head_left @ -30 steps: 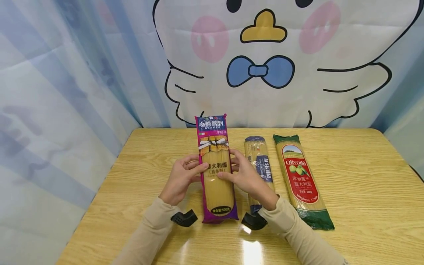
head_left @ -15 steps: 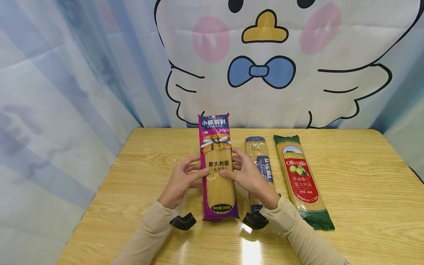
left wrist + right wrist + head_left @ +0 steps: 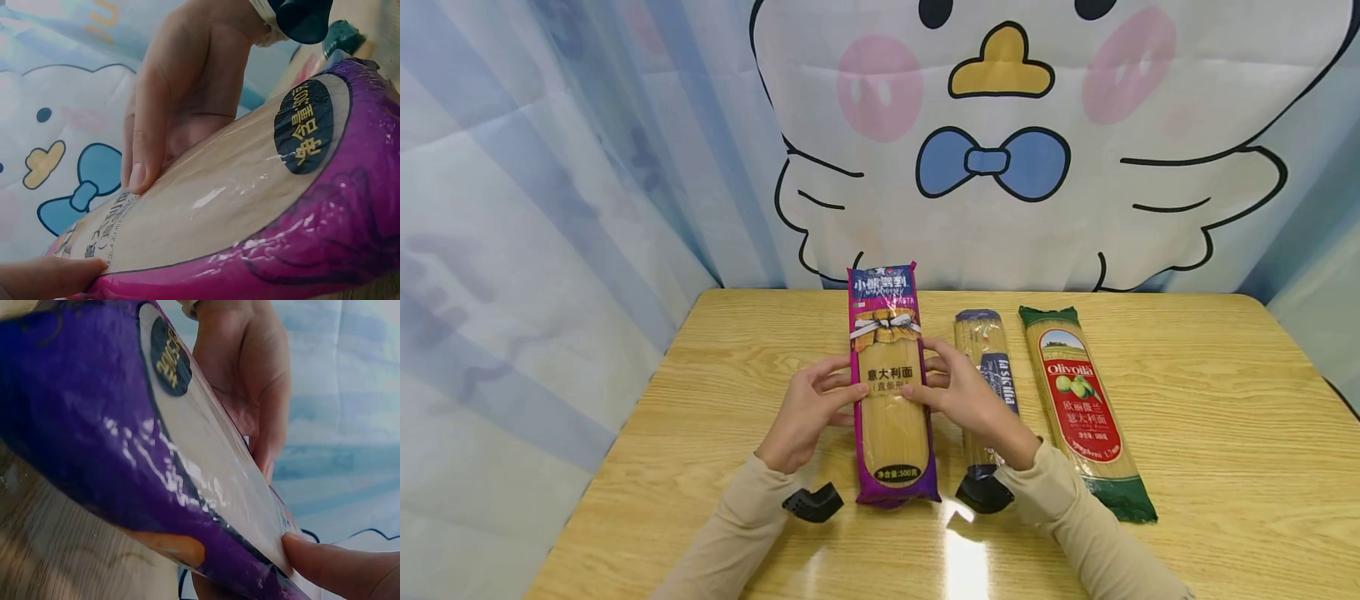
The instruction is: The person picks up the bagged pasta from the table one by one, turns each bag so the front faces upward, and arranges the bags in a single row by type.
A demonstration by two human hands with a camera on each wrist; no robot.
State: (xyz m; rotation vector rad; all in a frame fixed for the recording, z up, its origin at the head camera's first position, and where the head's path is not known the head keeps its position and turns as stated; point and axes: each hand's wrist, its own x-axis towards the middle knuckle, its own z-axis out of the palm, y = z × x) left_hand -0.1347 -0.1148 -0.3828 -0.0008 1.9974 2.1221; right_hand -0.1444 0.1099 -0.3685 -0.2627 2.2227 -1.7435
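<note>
A purple-and-magenta packet of spaghetti (image 3: pixel 893 433) is held by both hands in the middle of the head view, its printed front facing up. My left hand (image 3: pixel 805 408) grips its left edge, thumb on the front and fingers at the side and behind. On the opposite edge my right hand (image 3: pixel 970 400) does the same, thumb on the window. Both wrist views show the thumbs pressing the shiny film of the packet (image 3: pixel 206 206). Just right of it, a blue-and-clear spaghetti packet (image 3: pixel 981 333) lies partly hidden under my right hand and wrist.
A green-ended spaghetti packet with a red label (image 3: pixel 1082 400) lies slanted farther right on the wooden table (image 3: pixel 1225 417). Behind the table's far edge hangs a curtain (image 3: pixel 985 225) with a cartoon bird; more curtain hangs at the left.
The held packet shifted slightly right and up, then came back down a little, its top edge now lower. My left thumb sits slightly lower on its front. The other packets stay put.
</note>
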